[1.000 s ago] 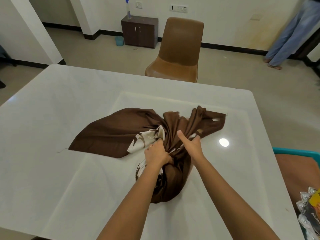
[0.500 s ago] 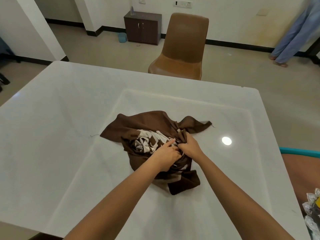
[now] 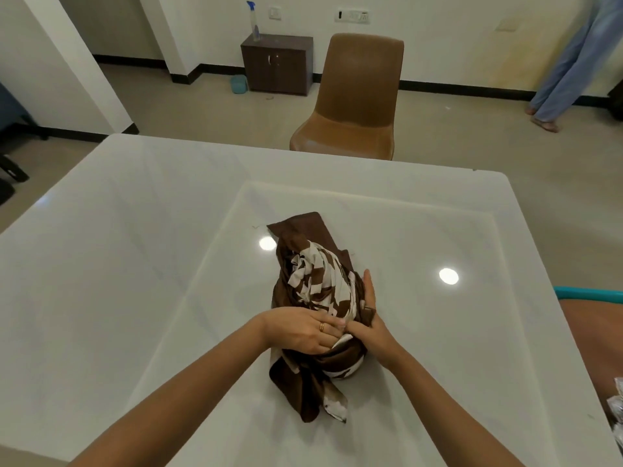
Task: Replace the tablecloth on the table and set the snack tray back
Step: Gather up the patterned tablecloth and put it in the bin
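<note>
A brown and white patterned tablecloth [image 3: 320,291] sits bunched into a tight bundle in the middle of the bare white table [image 3: 135,264]. My left hand [image 3: 303,330] lies across the bundle's near side, fingers stretched to the right and pressing on the cloth. My right hand [image 3: 369,318] rests against the bundle's right side with straight fingers pointing away and the thumb on the cloth. A loose brown corner hangs out toward me. At the right edge a teal-rimmed brown tray [image 3: 590,294] is partly in view, with shiny snack packets [image 3: 617,416] near it.
A brown chair [image 3: 357,106] stands just beyond the table's far edge. Behind it are a dark low cabinet [image 3: 277,62] with a spray bottle [image 3: 253,21] on top and a small teal tub [image 3: 238,85]. A person's legs [image 3: 569,62] are at the far right wall.
The cloth, spread wide a second ago, has been gathered into a compact bundle. Both hands went from gripping its folds to lying flat against it.
</note>
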The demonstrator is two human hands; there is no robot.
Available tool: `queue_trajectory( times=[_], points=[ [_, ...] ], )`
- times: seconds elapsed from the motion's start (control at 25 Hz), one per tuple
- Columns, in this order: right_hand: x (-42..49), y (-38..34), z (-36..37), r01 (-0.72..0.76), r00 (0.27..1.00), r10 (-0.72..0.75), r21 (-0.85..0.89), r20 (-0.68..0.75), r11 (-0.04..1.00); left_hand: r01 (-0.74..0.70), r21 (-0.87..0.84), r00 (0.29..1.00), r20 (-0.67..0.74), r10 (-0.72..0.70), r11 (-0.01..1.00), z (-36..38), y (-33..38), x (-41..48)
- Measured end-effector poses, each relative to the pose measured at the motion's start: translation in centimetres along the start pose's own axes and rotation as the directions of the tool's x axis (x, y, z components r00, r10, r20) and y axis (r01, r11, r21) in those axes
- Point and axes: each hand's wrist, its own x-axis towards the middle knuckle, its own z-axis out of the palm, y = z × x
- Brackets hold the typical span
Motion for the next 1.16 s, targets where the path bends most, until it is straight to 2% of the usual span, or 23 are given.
queue_trajectory(
  times=[0.04,0.08,0.12,0.16,0.2,0.24,0.28,0.32,0.36,0.4,0.48,0.52,0.6,0.68,0.76,0.88,1.04,1.16],
  points=[
    [0.0,0.0,0.0,-0.003,1.0,0.003,-0.01,0.015,1.0,0.116,-0.033,0.988,-0.095,-0.119,0.993,0.1,0.3,-0.4],
    [-0.1,0.0,-0.1,-0.01,1.0,0.01,-0.014,0.028,1.0,0.329,-0.045,0.93,-0.158,-0.332,0.943,1.0,1.5,-0.4],
    [0.0,-0.2,-0.3,-0.02,1.0,0.02,-0.009,0.024,1.0,0.597,-0.133,0.756,-0.235,-0.611,0.791,1.7,2.4,-0.5],
    [-0.2,-0.5,-0.4,-0.031,0.999,0.031,0.015,0.03,0.999,0.827,-0.306,0.419,-0.224,-0.88,0.471,1.9,3.4,-0.2],
    [-0.3,-0.7,-0.5,-0.043,0.999,0.043,0.035,0.025,0.998,0.867,-0.496,0.003,-0.089,-0.996,0.047,1.5,4.0,0.3],
    [-0.4,-1.0,-0.6,-0.043,0.999,0.042,0.061,0.028,0.997,0.703,-0.633,-0.312,0.137,-0.94,-0.325,0.8,4.4,1.0],
    [-0.5,-1.1,-0.6,-0.042,0.999,0.041,0.066,0.023,0.997,0.453,-0.695,-0.449,0.364,-0.816,-0.559,0.3,4.5,1.6],
    [-0.7,-1.2,-0.5,-0.043,0.999,0.042,0.056,0.023,0.997,0.21,-0.707,-0.453,0.541,-0.708,-0.675,0.2,4.6,2.1],
    [-0.6,-1.1,-0.4,-0.068,0.998,0.068,0.011,0.015,0.998,0.011,-0.686,-0.402,0.663,-0.631,-0.728,-0.1,4.5,2.2],
    [-0.7,-1.2,-0.4,-0.101,0.994,0.102,-0.043,0.027,0.994,-0.144,-0.651,-0.306,0.746,-0.592,-0.745,-0.8,4.3,2.2],
    [-0.8,-1.2,-0.7,-0.102,0.989,0.114,-0.128,0.093,0.987,-0.381,-0.569,-0.077,0.805,-0.589,-0.728,-2.2,3.5,1.7],
    [-1.0,-1.0,-1.0,-0.074,0.986,0.093,-0.135,0.14,0.988,-0.461,-0.529,-0.009,0.806,-0.592,-0.713,-2.5,2.8,1.5],
    [-1.6,-1.3,-1.6,-0.066,0.97,0.086,-0.097,0.226,0.993,-0.555,-0.483,0.042,0.796,-0.603,-0.677,-2.9,1.4,1.9],
    [-2.3,-1.9,-1.9,-0.135,0.976,0.134,-0.005,0.17,0.991,-0.514,-0.418,0.034,0.862,-0.505,-0.749,-2.1,0.5,3.4],
    [-3.2,-2.4,-2.3,-0.174,0.985,0.175,0.081,-0.007,0.981,-0.417,-0.376,0.04,0.902,-0.43,-0.828,-1.5,0.9,5.6],
    [-5.6,-2.4,-4.4,-0.161,0.963,0.16,0.009,-0.216,0.987,-0.412,-0.418,0.129,0.853,-0.505,-0.81,-4.0,2.2,9.6],
    [-11.2,-1.9,-9.6,-0.094,0.948,0.115,0.083,-0.297,0.992,-0.365,-0.451,0.251,0.795,-0.553,-0.814,-5.9,3.3,16.0],
    [-16.2,-1.8,-13.8,-0.039,0.929,0.068,0.085,-0.365,0.996,-0.295,-0.489,0.386,0.725,-0.571,-0.821,-7.2,4.4,21.5]
  ],
)
